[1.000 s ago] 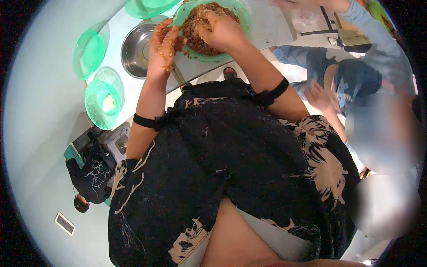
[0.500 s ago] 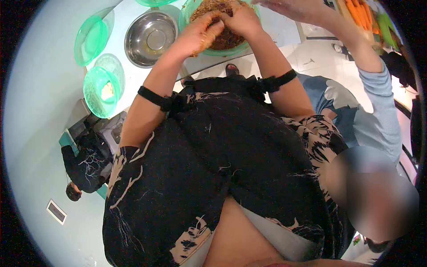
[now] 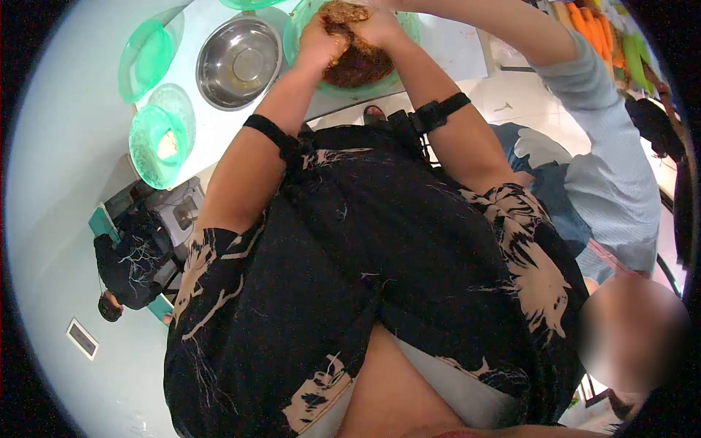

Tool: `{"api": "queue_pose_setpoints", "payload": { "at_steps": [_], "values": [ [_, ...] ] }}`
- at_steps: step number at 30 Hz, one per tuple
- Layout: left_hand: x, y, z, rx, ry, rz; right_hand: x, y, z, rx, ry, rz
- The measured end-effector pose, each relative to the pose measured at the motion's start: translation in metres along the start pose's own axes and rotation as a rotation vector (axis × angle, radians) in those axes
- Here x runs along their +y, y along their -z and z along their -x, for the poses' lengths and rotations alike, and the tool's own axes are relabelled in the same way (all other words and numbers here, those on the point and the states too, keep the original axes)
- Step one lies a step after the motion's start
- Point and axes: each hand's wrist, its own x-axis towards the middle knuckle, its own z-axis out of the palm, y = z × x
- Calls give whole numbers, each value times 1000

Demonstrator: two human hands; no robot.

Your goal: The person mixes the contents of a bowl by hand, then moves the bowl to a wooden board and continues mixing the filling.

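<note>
A green plastic bowl (image 3: pixel 413 44) near the top edge holds a dark reddish-brown minced mixture (image 3: pixel 358 67). My left hand (image 3: pixel 323 45), smeared with it, curls into the mixture from the left side. From the right, my right hand (image 3: pixel 378 29) grips the same mass, its fingertips partly buried. Between and just beyond both hands a lighter brown clump (image 3: pixel 345 13) is pushed up. Another person's forearm (image 3: pixel 504 25) reaches in from the right, its hand close to my right hand and cut off by the frame's top edge.
On the white table (image 3: pixel 456 51) stand a steel bowl (image 3: pixel 208 69), a green bowl (image 3: pixel 146 62) and another green bowl (image 3: pixel 150 171) with something pale inside. Carrots (image 3: pixel 590 29) and green vegetables (image 3: pixel 634 55) lie at upper right. A seated person (image 3: pixel 131 255) is at far left.
My hands have sunk deeper into the mixture, and a clump now rises between them. The other person's arm has moved left, over the bowl's far side. The view has shifted slightly.
</note>
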Motion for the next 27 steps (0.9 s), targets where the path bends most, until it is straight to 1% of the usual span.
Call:
{"api": "queue_pose_setpoints", "payload": {
  "at_steps": [2,3,4,5,6,8,9,11,14,15,17,19,20,23,25,26,27],
  "values": [
    [-28,-3,-11,-46,120,224,6,2,-10,-51,178,44],
    [-33,0,-14,-69,180,335,7,3,-14,-121,328,130],
    [-35,0,-14,-61,149,299,6,4,-17,-191,470,266],
    [-38,0,-15,-52,118,262,6,8,-28,-336,691,606],
    [-38,3,-15,-43,90,227,-1,12,-19,-170,446,274],
    [-33,7,-12,-102,4,220,-23,25,17,162,-64,-376],
    [-30,9,-10,-131,-37,218,-28,32,21,90,-57,-314],
    [-11,17,-2,-125,-117,-34,-34,51,24,-48,-39,-188],
    [19,28,11,-145,-292,-466,-37,74,33,-131,119,-43],
    [24,30,17,-158,-356,-618,-35,75,35,-128,144,9],
    [28,30,26,-213,-213,-605,-29,72,38,-115,196,116],
    [28,29,30,-230,-158,-581,-18,59,42,-108,171,167],
    [24,29,31,-220,-172,-564,-12,52,42,-106,157,192],
    [23,29,31,-260,-127,-603,-18,51,50,-63,207,78],
    [20,28,30,-242,-154,-628,-18,43,45,-293,154,285],
    [16,27,30,-199,-209,-624,-16,38,41,-407,125,389],
    [12,28,31,-156,-264,-618,-17,31,44,-332,157,365]
  ]
}}
